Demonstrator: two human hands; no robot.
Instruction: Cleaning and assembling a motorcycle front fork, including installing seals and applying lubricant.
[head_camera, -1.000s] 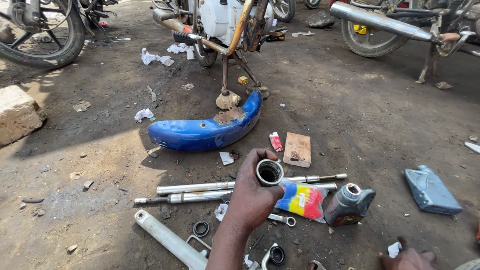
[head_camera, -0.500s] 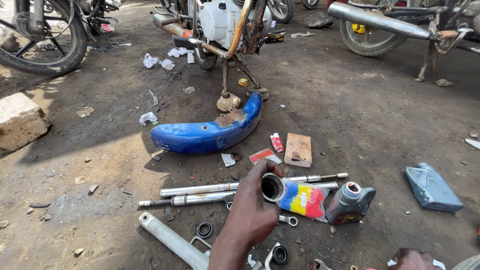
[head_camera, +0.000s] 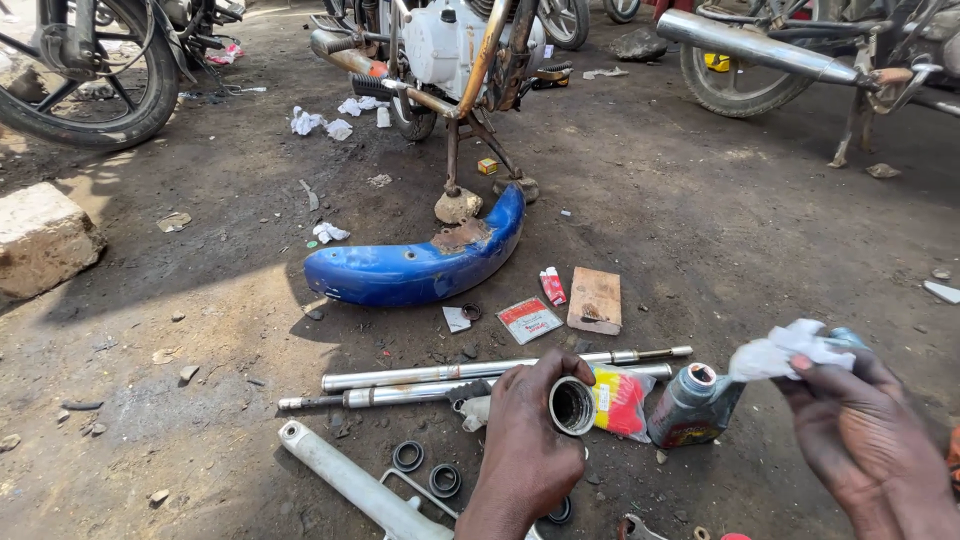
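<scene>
My left hand (head_camera: 525, 450) grips a short metal tube (head_camera: 572, 405) with its open end turned toward me, low in the middle of the view. My right hand (head_camera: 870, 435) is at the lower right and pinches a crumpled white rag (head_camera: 785, 352). Between the hands a small grey oil bottle (head_camera: 692, 403) stands open on the dirt beside a red and yellow packet (head_camera: 620, 400). Two long chrome fork tubes (head_camera: 450, 380) lie side by side just beyond my left hand.
A blue mudguard (head_camera: 415, 268) lies on the dirt, with a wooden block (head_camera: 595, 298) and a small packet (head_camera: 528, 320) beside it. A grey fork leg (head_camera: 350, 485) and black rubber rings (head_camera: 425, 468) lie lower left. Motorcycles (head_camera: 470, 50) stand behind; a stone block (head_camera: 40, 240) is left.
My right hand has come up into view at the lower right holding the white rag. My left hand has lowered slightly with the tube.
</scene>
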